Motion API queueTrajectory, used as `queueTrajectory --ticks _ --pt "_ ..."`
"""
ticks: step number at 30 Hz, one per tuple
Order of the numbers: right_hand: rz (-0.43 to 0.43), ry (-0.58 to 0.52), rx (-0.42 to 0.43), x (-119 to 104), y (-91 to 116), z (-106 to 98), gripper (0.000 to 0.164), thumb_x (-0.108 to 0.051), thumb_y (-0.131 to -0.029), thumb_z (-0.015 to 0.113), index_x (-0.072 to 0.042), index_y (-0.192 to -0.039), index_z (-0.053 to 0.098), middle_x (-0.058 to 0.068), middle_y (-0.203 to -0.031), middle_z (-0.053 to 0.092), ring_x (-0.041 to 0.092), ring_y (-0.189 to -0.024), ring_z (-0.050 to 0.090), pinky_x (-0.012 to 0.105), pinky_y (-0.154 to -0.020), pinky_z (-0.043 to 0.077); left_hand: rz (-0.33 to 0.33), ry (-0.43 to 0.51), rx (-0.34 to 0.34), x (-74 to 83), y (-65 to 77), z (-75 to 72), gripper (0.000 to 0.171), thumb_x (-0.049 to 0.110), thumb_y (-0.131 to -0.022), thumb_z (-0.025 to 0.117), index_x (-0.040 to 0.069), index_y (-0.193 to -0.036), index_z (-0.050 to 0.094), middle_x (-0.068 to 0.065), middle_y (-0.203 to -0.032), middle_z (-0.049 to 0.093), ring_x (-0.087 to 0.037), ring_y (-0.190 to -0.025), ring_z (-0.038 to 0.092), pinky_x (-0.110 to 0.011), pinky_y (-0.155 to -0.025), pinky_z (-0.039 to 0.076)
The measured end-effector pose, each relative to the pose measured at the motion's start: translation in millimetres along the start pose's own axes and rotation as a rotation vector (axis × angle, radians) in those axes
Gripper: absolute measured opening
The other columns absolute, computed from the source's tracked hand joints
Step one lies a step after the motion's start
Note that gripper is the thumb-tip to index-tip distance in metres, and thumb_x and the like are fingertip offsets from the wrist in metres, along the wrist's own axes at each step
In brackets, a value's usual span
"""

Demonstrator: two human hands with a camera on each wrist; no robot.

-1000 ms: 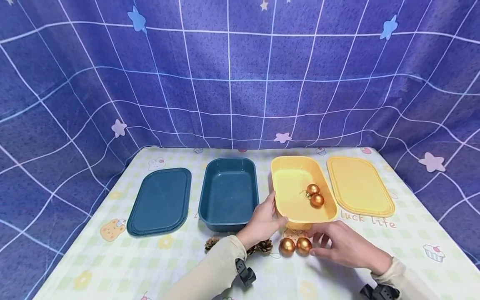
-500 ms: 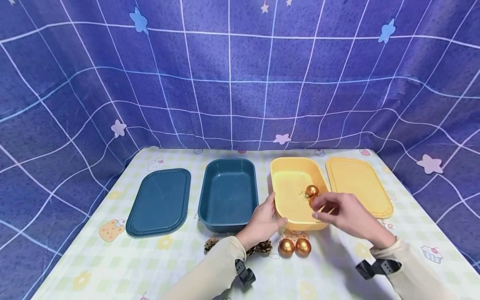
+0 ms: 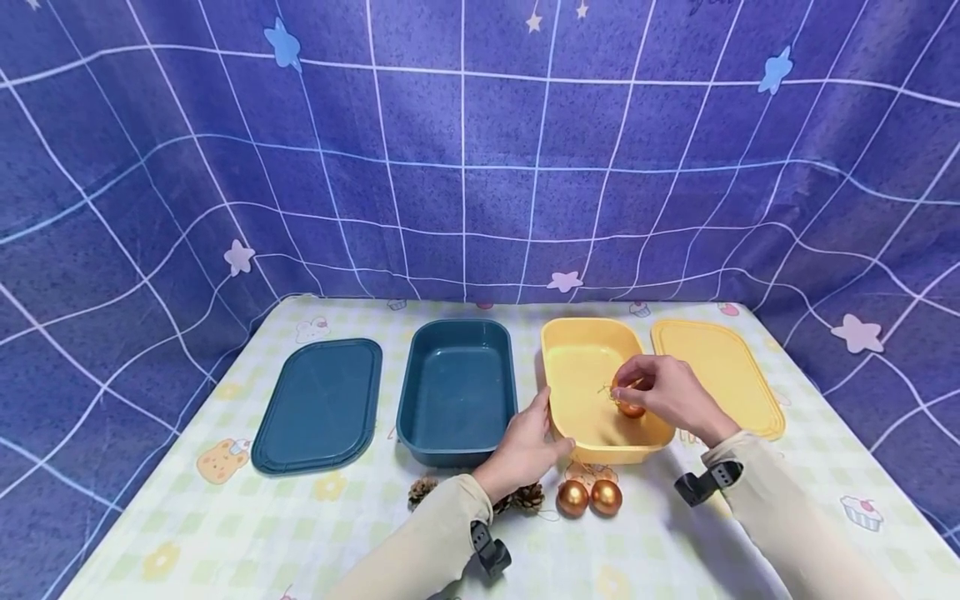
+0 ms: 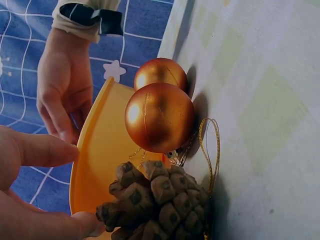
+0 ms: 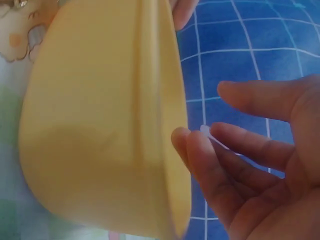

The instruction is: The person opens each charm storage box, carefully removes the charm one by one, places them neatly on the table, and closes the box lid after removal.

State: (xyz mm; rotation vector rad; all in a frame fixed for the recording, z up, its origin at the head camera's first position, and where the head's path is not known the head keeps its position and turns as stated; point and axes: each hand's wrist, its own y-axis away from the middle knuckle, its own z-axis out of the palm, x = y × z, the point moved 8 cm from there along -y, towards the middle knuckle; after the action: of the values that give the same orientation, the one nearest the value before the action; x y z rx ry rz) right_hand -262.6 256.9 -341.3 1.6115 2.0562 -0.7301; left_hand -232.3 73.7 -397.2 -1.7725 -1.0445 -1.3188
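Note:
My left hand [image 3: 528, 442] holds the near left corner of the yellow box [image 3: 581, 417], fingers along its left side and thumb at the front rim. Inside the box lie orange-gold ball ornaments [image 3: 630, 410], partly covered by my right hand [image 3: 663, 392]. That hand reaches in over the right rim with bent fingers; in the right wrist view its thumb [image 5: 255, 97] and fingers stand apart with nothing seen between them. Two more ball ornaments [image 3: 588, 497] rest on the table before the box. Pine cones [image 4: 160, 200] lie beside them, partly behind my left forearm.
An empty dark blue box [image 3: 457, 392] stands left of the yellow one. Its blue lid [image 3: 321, 404] lies farther left, and a yellow lid [image 3: 723, 375] lies at the right. A blue patterned curtain [image 3: 480, 167] hangs behind the table [image 3: 285, 533].
My right hand has left the two ornaments on the table, risen over the box's right rim and moved in above the ornaments inside. My left hand has stayed at the corner.

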Motion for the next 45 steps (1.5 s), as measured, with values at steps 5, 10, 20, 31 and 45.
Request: queueTrajectory --ticks 5,10,20,31,45 --pt "0.009 0.088 0.039 5 -2 1 0.012 -0.018 -0.084 0.079 -0.009 -0.090 0.074 0.004 -0.086 0.077 0.010 -0.074 0.067 0.020 -0.067 0.053 0.016 0.006 -0.005 0.4 0.7 0.1 0.082 -0.007 -0.087 0.064 0.002 -0.158 0.023 -0.019 -0.160 0.038 -0.035 -0.149 0.037 -0.044 -0.124 0.035" --pt "0.007 0.161 0.080 4 -3 3 0.016 -0.017 -0.081 0.080 -0.005 -0.090 0.073 0.008 -0.085 0.076 0.016 -0.074 0.068 0.026 -0.067 0.052 0.018 -0.015 -0.013 1.8 0.8 -0.4 0.083 -0.005 -0.088 0.064 0.002 -0.159 0.021 -0.020 -0.159 0.039 -0.034 -0.148 0.038 -0.043 -0.124 0.035" --pt "0.029 0.350 0.141 6 -3 12 0.016 -0.013 -0.074 0.079 -0.003 -0.079 0.069 0.008 -0.069 0.068 0.025 -0.065 0.061 0.036 -0.057 0.050 0.016 0.010 -0.008 -0.5 1.8 -1.2 0.084 -0.006 -0.088 0.064 0.002 -0.159 0.021 -0.022 -0.159 0.038 -0.035 -0.148 0.038 -0.044 -0.124 0.035" --pt "0.069 0.431 0.172 13 -1 19 0.015 -0.003 -0.069 0.066 -0.009 -0.060 0.056 0.007 -0.057 0.058 0.025 -0.055 0.051 0.034 -0.048 0.045 0.033 -0.021 -0.015 -1.1 0.5 -0.4 0.083 -0.006 -0.088 0.063 0.001 -0.159 0.021 -0.023 -0.158 0.040 -0.034 -0.147 0.039 -0.042 -0.122 0.037" --pt "0.049 0.419 0.130 11 -2 24 0.022 -0.007 -0.073 0.071 -0.015 -0.058 0.057 -0.002 -0.056 0.055 0.020 -0.057 0.051 0.029 -0.052 0.041 0.012 -0.021 -0.009 -2.8 0.8 -0.4 0.082 -0.007 -0.088 0.064 0.001 -0.158 0.023 -0.023 -0.157 0.040 -0.034 -0.147 0.040 -0.043 -0.123 0.036"
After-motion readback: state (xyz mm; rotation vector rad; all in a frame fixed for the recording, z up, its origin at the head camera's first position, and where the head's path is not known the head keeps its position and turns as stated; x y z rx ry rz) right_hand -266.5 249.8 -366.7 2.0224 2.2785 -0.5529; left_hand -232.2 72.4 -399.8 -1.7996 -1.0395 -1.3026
